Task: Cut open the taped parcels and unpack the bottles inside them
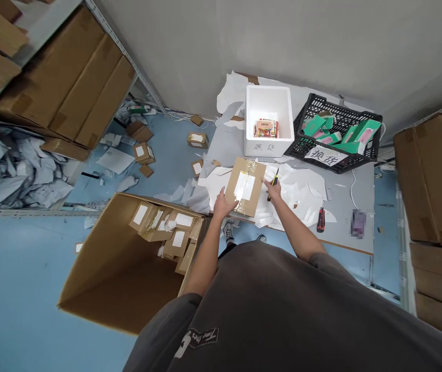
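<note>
A taped cardboard box (252, 204) with a white label on top lies over torn white paper on the grey table. My left hand (223, 203) grips its lower left side, the thumb toward the near edge. In my right hand (272, 191), close against the box's right side, is a yellow and black utility knife (275, 176), tip pointing away from me. A second, red and black utility knife (320, 220) lies farther right on the table. Whether the box's tape is cut cannot be made out.
Behind the box stand a white foam bin (267, 150) holding small packets and a black crate (306, 151) of green boxes. A large open carton (100, 274) with several labelled parcels is at my left. Shelves (54, 213) and stacked cartons (430, 175) flank the table; small boxes litter the floor.
</note>
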Demonstrator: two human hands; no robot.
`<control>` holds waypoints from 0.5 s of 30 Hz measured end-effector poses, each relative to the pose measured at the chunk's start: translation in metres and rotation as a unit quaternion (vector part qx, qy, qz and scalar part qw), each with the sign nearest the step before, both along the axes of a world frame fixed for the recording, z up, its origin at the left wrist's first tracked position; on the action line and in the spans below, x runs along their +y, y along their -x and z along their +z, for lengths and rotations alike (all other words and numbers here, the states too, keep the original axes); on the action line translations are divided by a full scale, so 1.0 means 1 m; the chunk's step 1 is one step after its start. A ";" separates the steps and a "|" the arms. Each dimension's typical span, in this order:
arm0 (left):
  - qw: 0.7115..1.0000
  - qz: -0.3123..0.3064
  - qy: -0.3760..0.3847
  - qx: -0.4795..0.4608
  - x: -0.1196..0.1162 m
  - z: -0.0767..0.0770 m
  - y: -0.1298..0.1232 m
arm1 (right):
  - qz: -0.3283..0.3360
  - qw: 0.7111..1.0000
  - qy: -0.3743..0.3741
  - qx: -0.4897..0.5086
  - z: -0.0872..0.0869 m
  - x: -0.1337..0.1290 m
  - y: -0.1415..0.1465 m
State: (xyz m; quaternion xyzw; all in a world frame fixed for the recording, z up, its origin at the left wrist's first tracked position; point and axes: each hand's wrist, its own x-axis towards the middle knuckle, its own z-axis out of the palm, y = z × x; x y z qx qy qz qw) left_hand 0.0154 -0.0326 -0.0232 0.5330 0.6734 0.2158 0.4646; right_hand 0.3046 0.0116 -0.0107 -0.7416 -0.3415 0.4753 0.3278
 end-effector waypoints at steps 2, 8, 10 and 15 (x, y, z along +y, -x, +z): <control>0.994 -0.026 0.037 -0.101 0.017 -0.004 0.010 | -0.081 0.995 0.009 0.063 -0.003 -0.038 0.012; 0.967 -0.020 0.060 -0.245 0.028 -0.010 0.001 | -0.084 0.985 0.006 0.149 0.009 -0.059 0.024; 0.956 0.000 0.055 -0.288 0.021 -0.013 -0.007 | -0.064 0.986 -0.021 0.155 0.022 -0.048 0.012; 0.928 0.046 0.111 -0.352 0.007 -0.035 -0.024 | 0.025 0.987 -0.062 0.148 0.047 -0.027 0.007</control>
